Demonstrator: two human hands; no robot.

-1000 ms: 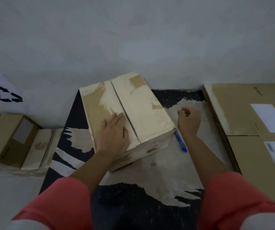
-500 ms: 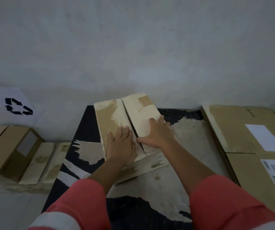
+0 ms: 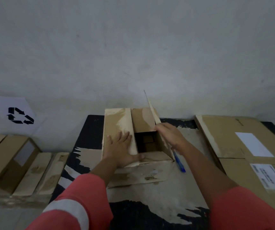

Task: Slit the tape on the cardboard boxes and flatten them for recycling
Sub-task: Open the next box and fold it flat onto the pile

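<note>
- Cardboard box (image 3: 143,121) sits mid-way across the dark worktop (image 3: 90,130), close to the wall, its top partly open.
- Left hand (image 3: 121,150) lies flat with its fingers straight and spread, pressing on the left flap (image 3: 115,123).
- Right hand (image 3: 170,135) grips the edge of the right flap (image 3: 152,112), which stands raised.
- A blue pen-like tool (image 3: 180,163) lies just beside the box's right side.
</note>
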